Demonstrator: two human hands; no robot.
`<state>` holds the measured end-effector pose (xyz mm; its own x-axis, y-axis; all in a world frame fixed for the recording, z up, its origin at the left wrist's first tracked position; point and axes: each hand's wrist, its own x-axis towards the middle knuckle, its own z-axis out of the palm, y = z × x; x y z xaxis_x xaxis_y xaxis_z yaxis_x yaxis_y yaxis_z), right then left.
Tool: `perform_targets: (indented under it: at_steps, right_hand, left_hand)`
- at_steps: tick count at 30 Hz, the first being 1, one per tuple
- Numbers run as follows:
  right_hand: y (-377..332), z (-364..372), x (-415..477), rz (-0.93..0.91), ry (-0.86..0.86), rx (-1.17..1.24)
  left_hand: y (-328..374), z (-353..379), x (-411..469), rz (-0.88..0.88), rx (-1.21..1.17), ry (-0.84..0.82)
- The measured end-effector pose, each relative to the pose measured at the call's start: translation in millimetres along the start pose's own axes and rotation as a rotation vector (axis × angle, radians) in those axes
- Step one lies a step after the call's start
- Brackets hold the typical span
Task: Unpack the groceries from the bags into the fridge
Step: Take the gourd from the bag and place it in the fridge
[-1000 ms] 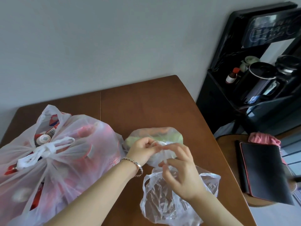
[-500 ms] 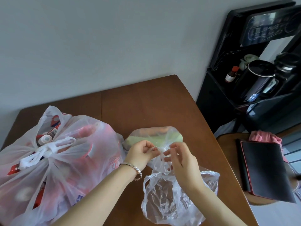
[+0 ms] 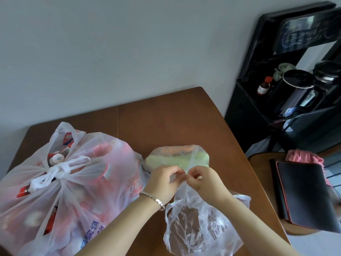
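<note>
On the brown bench (image 3: 175, 122), from the head view: pinching the twisted neck (image 3: 184, 189) of the small clear bag (image 3: 195, 228) with left hand (image 3: 162, 183) and right hand (image 3: 204, 183) close together, fingers (image 3: 173, 170) curled tight onto the thin film, apparently picking a knot loose. Cannot make out the contents; brownish at best. Could tear the film by pulling the strands apart hard instead of easing them, spilling whatever sits inside; could equally cinch the knot tighter by tugging the wrong strand. Could nudge the green-filled bag (image 3: 177, 157) lying just behind the knuckles. Counted: three bags, namely the clear one, the green-filled one and the large white bag (image 3: 73, 191) at left, tied at its handles and packed with red packets; two hands; one bracelet (image 3: 153, 199) on the left wrist. No fridge in view. Off to the right, apart from the bench: one black shelf unit (image 3: 245, 115) holding one black kettle (image 3: 295, 89), and one side table (image 3: 262, 163) carrying one black folder (image 3: 304, 191).
</note>
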<state>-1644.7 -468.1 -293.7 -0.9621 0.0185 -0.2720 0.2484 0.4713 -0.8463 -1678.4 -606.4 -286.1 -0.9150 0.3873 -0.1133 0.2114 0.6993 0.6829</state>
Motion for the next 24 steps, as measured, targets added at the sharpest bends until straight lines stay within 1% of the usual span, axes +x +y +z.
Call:
perform_targets:
  at_steps: [2,3,5,6,7,8,10,11,12,14,15,18,19,20,22,23,24]
  right_hand:
    - [-4.2,-7.1,-0.3,-0.066,0.061,-0.149]
    - [-7.8,-11.8,-0.7,-0.111,0.093,-0.181]
    - [-15.4,-21.6,0.4,-0.162,0.137,-0.135]
    - [-18.1,-25.8,2.3,-0.15,0.145,-0.091]
    - [-20.5,-30.1,5.0,-0.118,0.133,0.001]
    - [-22.3,-34.6,7.5,-0.052,0.072,0.141]
    - [-27.1,-44.1,9.7,0.114,-0.121,0.467]
    - [-28.0,-50.1,10.5,0.154,-0.193,0.537]
    - [-27.4,-56.6,11.5,0.15,-0.214,0.474]
    - [-26.8,-63.0,13.0,0.101,-0.196,0.309]
    - [-28.4,-62.8,12.9,0.087,-0.176,0.273]
    - [-32.1,-56.8,13.8,0.099,-0.062,0.254]
    - [-35.5,-58.2,13.7,0.135,-0.036,0.276]
    - [-39.0,-62.1,13.4,0.171,-0.031,0.297]
    - [-49.9,-72.4,6.9,0.207,-0.096,0.274]
    - [-54.2,-76.5,2.8,0.17,-0.114,0.233]
    - [-57.7,-78.7,-0.9,0.077,-0.092,0.193]
  left_hand:
    - [-0.9,0.5,6.2,0.111,0.095,0.057]
    - [0.2,0.4,8.3,0.128,0.103,0.072]
    - [3.3,1.5,10.6,0.114,0.07,0.081]
    - [4.2,2.2,11.3,0.106,0.046,0.087]
    - [4.4,2.2,11.5,0.093,0.024,0.093]
    - [3.8,1.8,11.8,0.084,0.01,0.1]
    - [3.0,-0.7,12.7,0.079,0.026,0.111]
    - [3.0,-1.8,13.2,0.084,0.04,0.114]
    - [3.6,-2.8,13.5,0.097,0.054,0.115]
    - [7.9,-2.0,13.3,0.144,0.1,0.113]
    - [9.6,-0.4,13.2,0.166,0.131,0.116]
    - [12.1,2.2,11.2,0.177,0.182,0.115]
    - [10.4,1.4,11.6,0.169,0.188,0.117]
    - [7.2,0.1,12.9,0.149,0.19,0.105]
    - [2.6,-3.5,14.6,0.079,0.134,0.058]
    - [2.6,-4.2,14.4,0.057,0.111,0.028]
    - [4.4,-4.1,14.5,0.059,0.106,0.013]
